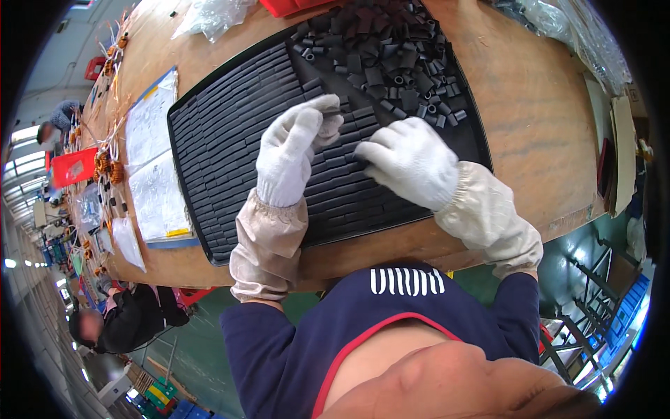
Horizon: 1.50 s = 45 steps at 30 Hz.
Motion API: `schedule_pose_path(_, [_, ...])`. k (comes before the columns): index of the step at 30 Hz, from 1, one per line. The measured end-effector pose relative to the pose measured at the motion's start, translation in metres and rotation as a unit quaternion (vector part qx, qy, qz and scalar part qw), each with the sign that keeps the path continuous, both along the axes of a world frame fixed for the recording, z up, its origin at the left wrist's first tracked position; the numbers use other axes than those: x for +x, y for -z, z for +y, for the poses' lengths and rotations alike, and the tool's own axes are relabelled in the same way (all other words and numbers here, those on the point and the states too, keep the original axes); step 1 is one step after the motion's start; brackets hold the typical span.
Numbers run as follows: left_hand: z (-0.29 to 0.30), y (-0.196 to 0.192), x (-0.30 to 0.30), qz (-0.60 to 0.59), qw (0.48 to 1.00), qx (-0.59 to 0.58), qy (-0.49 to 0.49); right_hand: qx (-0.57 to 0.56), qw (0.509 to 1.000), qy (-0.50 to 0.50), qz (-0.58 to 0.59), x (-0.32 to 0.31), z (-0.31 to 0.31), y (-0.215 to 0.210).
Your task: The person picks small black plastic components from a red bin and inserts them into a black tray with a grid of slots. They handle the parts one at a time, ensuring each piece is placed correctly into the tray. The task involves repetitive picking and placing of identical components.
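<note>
A large black tray [481, 143] lies on the wooden table, its left and middle filled with tight rows of short black tubes [234, 119]. Loose black tubes [401, 66] are heaped in its far right part. White gloves cover both my hands. Over the middle rows, my left hand [296, 140] is closed, thumb and fingers curled together; what they hold, if anything, is hard to make out. My right hand [408, 160] reaches in from the right, its fingertips pinched on a small black tube [361, 160] just above the rows, mostly hidden by the glove.
Printed sheets on a blue board [157, 157] lie left of the tray. A red bin [293, 5] and clear plastic bags [213, 17] sit at the far side. Copper-coloured coils [105, 164] line the table's left end. Another person [132, 318] is at the lower left.
</note>
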<state>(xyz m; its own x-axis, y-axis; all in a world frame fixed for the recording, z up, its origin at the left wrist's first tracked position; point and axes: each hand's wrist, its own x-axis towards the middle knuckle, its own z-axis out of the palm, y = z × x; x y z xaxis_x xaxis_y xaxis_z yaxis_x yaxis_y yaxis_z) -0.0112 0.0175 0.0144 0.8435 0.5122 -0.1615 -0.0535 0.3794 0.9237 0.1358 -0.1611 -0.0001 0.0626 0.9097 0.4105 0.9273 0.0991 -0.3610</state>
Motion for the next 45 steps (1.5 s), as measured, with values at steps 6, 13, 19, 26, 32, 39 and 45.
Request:
schedule_pose_path(6, [-0.009, 0.002, -0.003, 0.015, 1.0, 0.018, 0.016, -0.016, 0.999, 0.019, -0.021, -0.011, 0.014, 0.016])
schedule_pose_path(13, [-0.023, 0.008, 0.004, 0.035, 0.989, -0.015, 0.139, 0.13, 0.974, 0.116, 0.143, 0.013, -0.019, -0.018])
schedule_pose_path(19, [-0.041, 0.004, 0.024, 0.077, 0.973, 0.021, 0.216, 0.132, 0.985, 0.086, 0.064, 0.028, -0.041, -0.015])
schedule_pose_path(26, [-0.066, 0.006, 0.046, 0.039, 0.976, -0.053, 0.205, 0.126, 0.975, 0.064, 0.17, 0.044, -0.072, -0.008])
schedule_pose_path(32, [-0.082, 0.003, 0.062, 0.053, 0.964, -0.044, 0.257, 0.174, 0.979, 0.065, 0.089, 0.058, -0.079, -0.005])
schedule_pose_path(39, [-0.082, 0.011, 0.062, 0.099, 0.966, 0.034, 0.236, 0.197, 0.906, 0.066, 0.369, 0.052, -0.09, 0.011])
schedule_pose_path(45, [-0.08, 0.01, 0.06, 0.101, 0.966, 0.051, 0.233, 0.147, 0.81, 0.037, 0.566, 0.04, -0.094, 0.012])
